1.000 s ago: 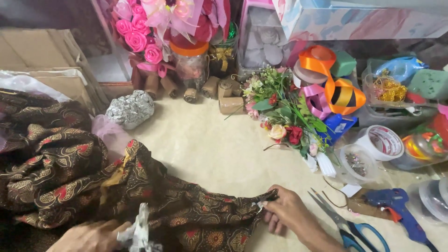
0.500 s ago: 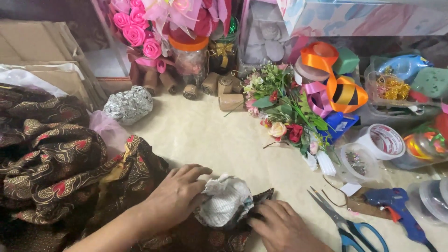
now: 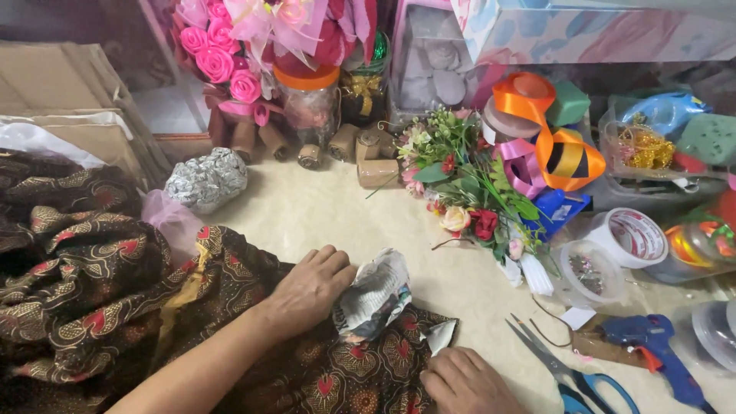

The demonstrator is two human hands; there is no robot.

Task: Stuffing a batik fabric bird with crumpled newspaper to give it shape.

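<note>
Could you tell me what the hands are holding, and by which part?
Left hand presses the crumpled paper wad at its left side; right hand pins the patterned cloth near its corner.

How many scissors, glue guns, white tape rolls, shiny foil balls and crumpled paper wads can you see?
Scissors: 1
Blue glue gun: 1
White tape roll: 1
Foil ball: 1
Crumpled paper wad: 1
Total: 5

right hand (image 3: 469,381): wrist cut by bottom edge, fingers partly tucked under brown patterned batik cloth (image 3: 115,291) | blue-handled scissors (image 3: 569,374): handles cropped at bottom | blue glue gun (image 3: 656,346): grip cut off | crumpled newspaper ball (image 3: 373,297): left side hidden by left hand (image 3: 308,290)
</note>
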